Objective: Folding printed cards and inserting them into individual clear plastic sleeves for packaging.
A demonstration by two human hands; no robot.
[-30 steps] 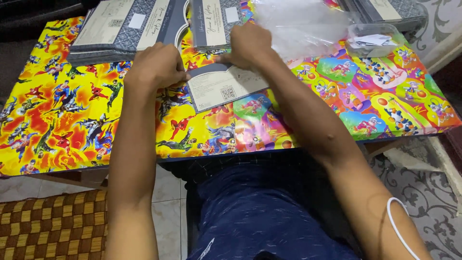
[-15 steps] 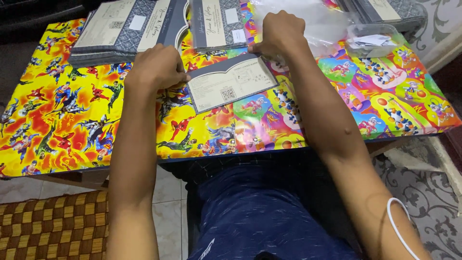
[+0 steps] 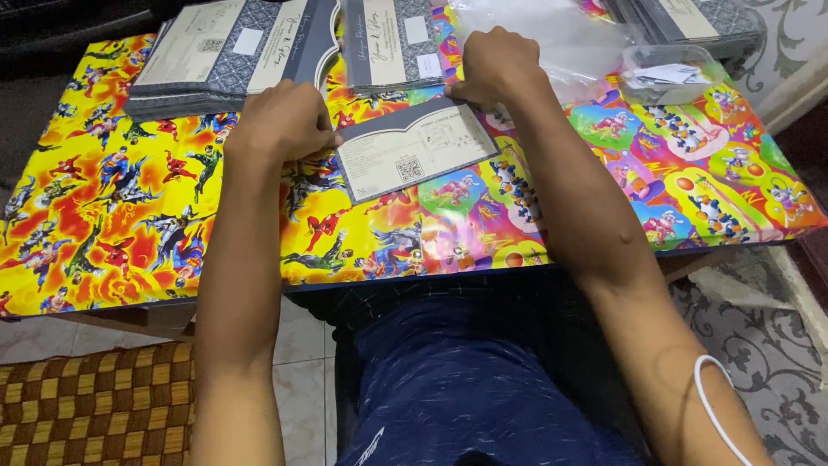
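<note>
Hands meet at centre frame over a grey-bordered card (image 3: 414,158) lying on the cartoon-papered worktop (image 3: 129,224): left hand (image 3: 280,121) curled, pinching its left edge; right hand (image 3: 496,65) closed on its upper right corner.

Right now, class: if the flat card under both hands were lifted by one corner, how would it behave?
The card lies flat and thin, so it is probably light and would bend slightly. The glossy table cover suggests it may slide. Left hand and right hand pin its edges.
</note>
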